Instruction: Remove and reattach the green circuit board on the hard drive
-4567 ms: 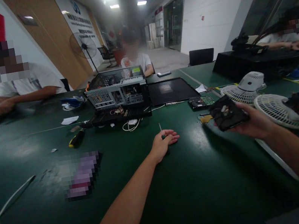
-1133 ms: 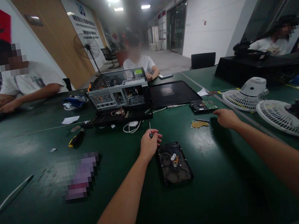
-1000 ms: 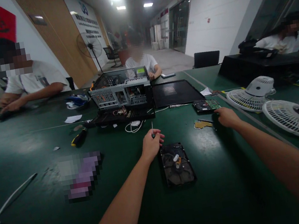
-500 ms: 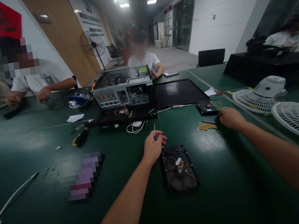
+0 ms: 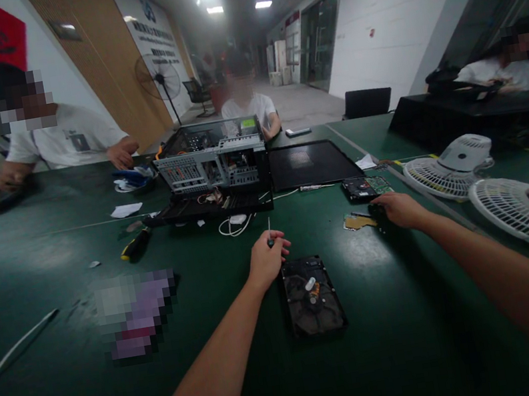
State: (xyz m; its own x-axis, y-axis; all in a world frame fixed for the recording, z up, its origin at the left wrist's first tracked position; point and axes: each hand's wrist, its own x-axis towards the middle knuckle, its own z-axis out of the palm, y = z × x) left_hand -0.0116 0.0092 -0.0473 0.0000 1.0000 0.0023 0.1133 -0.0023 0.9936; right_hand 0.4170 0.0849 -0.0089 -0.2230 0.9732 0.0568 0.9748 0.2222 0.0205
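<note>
An opened black hard drive (image 5: 312, 296) lies flat on the green table (image 5: 54, 274), its inner parts showing. My left hand (image 5: 267, 260) rests just beyond its far left corner, closed on a small screwdriver (image 5: 269, 232) whose thin shaft points upward. My right hand (image 5: 400, 209) reaches out to the right, fingers curled on a small dark object (image 5: 377, 209) next to a tan scrap (image 5: 358, 222). A green circuit board (image 5: 364, 187) lies just beyond that hand.
An open computer case (image 5: 212, 163) stands mid-table with a black side panel (image 5: 308, 163) beside it. A yellow-handled tool (image 5: 135, 244) and a white cable (image 5: 233, 223) lie near. White fan grilles (image 5: 447, 167) sit at right. Other people sit around the table.
The hard drive, earlier in my right hand, now lies on the table. My right hand has reached to the small parts by the circuit board. A person at left has moved an arm.
</note>
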